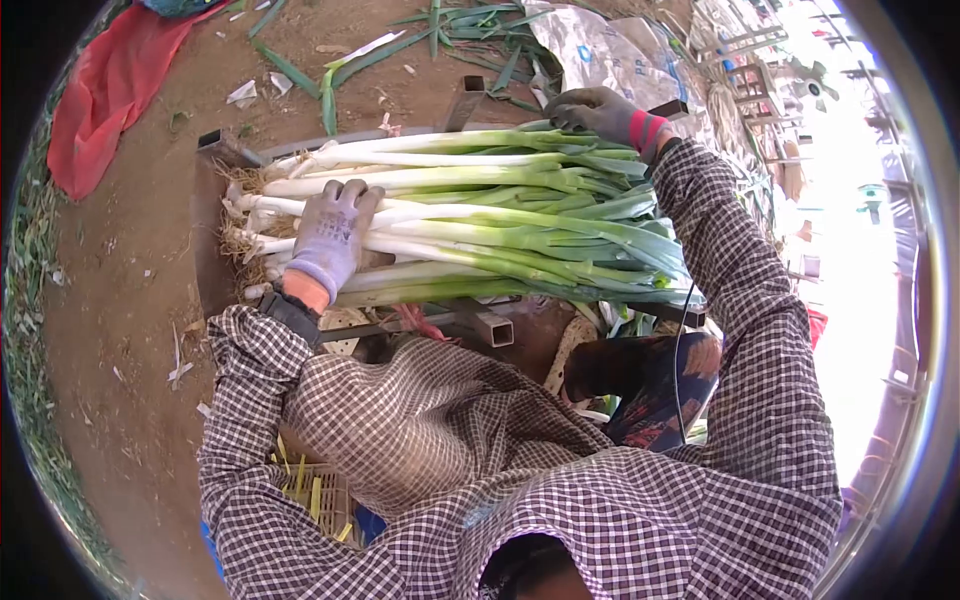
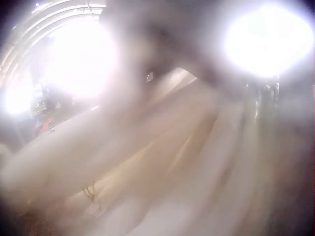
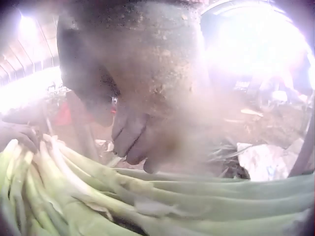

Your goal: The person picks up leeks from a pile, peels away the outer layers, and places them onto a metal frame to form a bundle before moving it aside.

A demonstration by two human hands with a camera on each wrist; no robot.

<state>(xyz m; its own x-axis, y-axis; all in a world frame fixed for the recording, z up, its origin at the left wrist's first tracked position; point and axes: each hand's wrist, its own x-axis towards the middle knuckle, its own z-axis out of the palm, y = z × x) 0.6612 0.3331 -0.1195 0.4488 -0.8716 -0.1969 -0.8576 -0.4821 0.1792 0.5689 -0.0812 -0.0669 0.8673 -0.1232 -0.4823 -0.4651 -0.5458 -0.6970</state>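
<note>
A thick bundle of leeks [image 1: 470, 220] lies across a metal rack [image 1: 215, 200], white root ends to the left and green leaves to the right. My left hand [image 1: 335, 240], in a grey-purple glove, presses flat on the white stalks near the roots. The left wrist view shows only blurred pale stalks [image 2: 147, 162]. My right hand [image 1: 595, 110], in a dark glove with a red cuff, reaches over the far side of the bundle. Its fingers [image 3: 130, 142] curl down onto the green leaves [image 3: 197, 196].
Bare dirt ground surrounds the rack, with loose cut leaves [image 1: 330, 85] scattered behind it. A red cloth [image 1: 105, 95] lies at the far left and a silvery sack [image 1: 600, 50] at the back. A plastic crate [image 1: 325, 495] sits by my knees, grass along the left edge.
</note>
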